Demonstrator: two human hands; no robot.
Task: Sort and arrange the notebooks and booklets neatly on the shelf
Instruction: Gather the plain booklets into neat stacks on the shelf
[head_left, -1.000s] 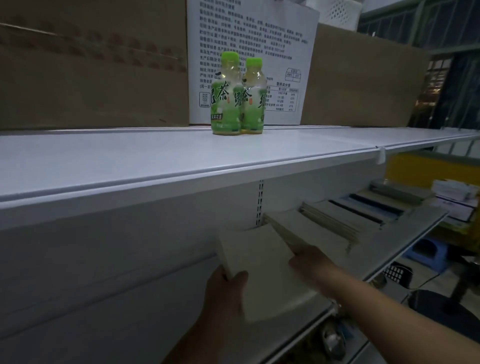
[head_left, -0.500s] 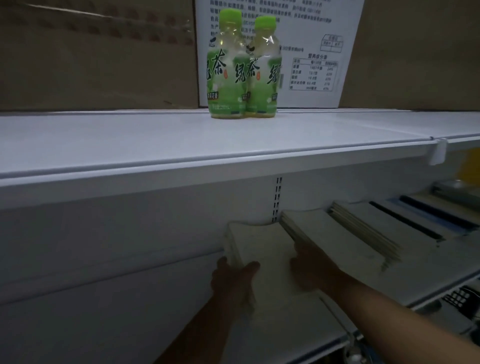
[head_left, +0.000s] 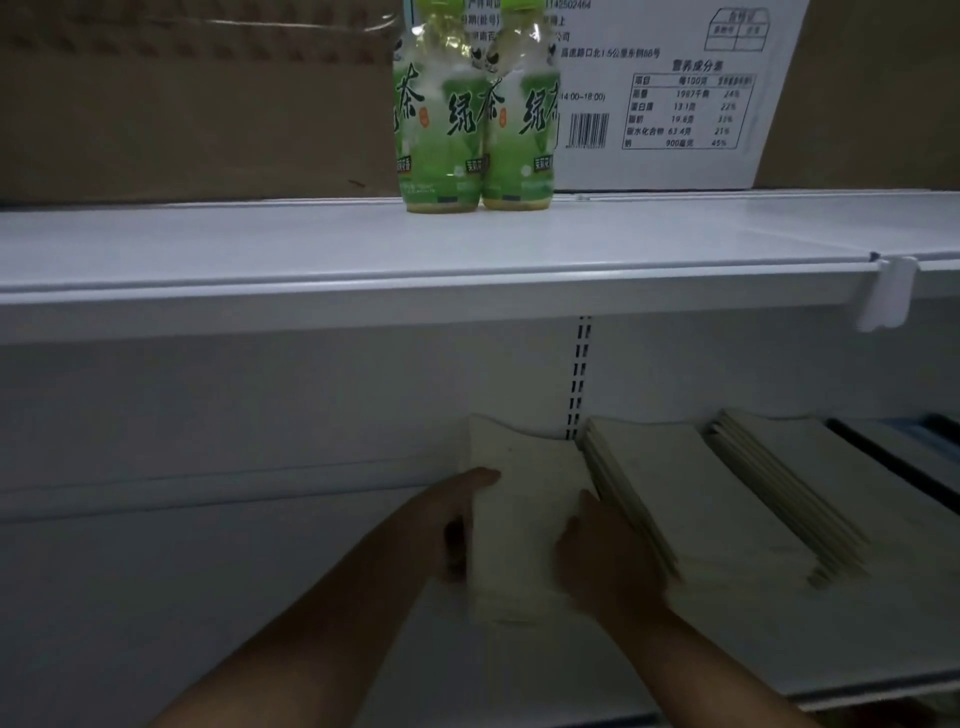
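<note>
A stack of pale cream booklets (head_left: 524, 519) lies flat on the lower white shelf (head_left: 779, 654), its far edge against the back panel. My left hand (head_left: 457, 525) grips the stack's left edge. My right hand (head_left: 602, 561) presses on its right side, next to a second cream stack (head_left: 691, 499). Further right lies a third fanned stack (head_left: 815, 483), then dark-edged notebooks (head_left: 898, 457) at the frame's right edge.
The upper white shelf (head_left: 311, 254) juts out above the booklets and carries two green tea bottles (head_left: 472, 119) in front of cardboard boxes (head_left: 182, 109). A white price-tag clip (head_left: 885, 291) hangs from its front rail. A slotted upright (head_left: 577, 374) runs down the back panel.
The view has moved closer and tilted down to the shelves. Both hands have slid the cream stack back against the panel and squared it beside the neighbouring stack.
</note>
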